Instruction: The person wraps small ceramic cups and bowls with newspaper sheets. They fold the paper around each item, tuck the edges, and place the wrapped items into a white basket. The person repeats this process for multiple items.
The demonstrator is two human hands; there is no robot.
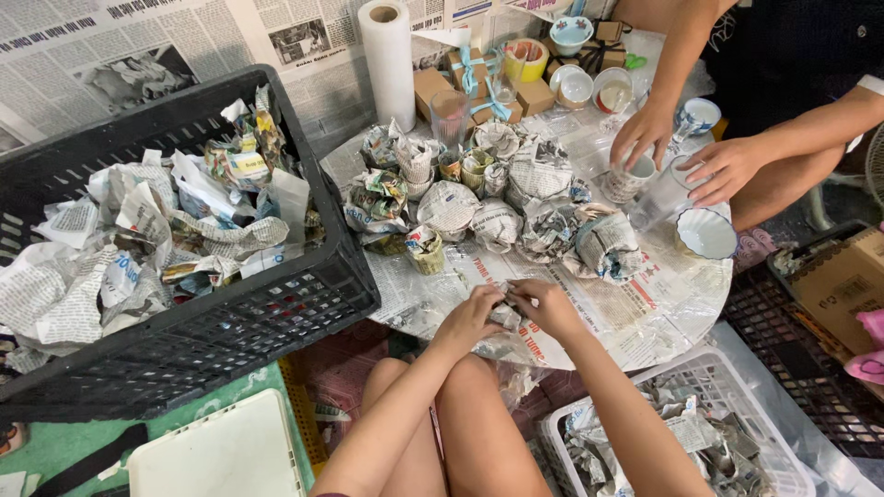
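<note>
newspaper-wrapped bundle point(505, 316), perhaps a cup, gripped by closed fingers of both hands.

Both hands meet at the near edge of a low table point(663, 313) covered in newspaper. Left hand point(471, 313) and right hand point(545, 304) together grip a small newspaper-wrapped bundle point(505, 316), fingers closed on it. Just beyond the hands: a cluster of wrapped cups point(497, 198). Left of the left hand: black crate point(230, 336) of crumpled newspaper. Far beyond the right hand, another person's hands point(686, 147) touch cups.
</note>
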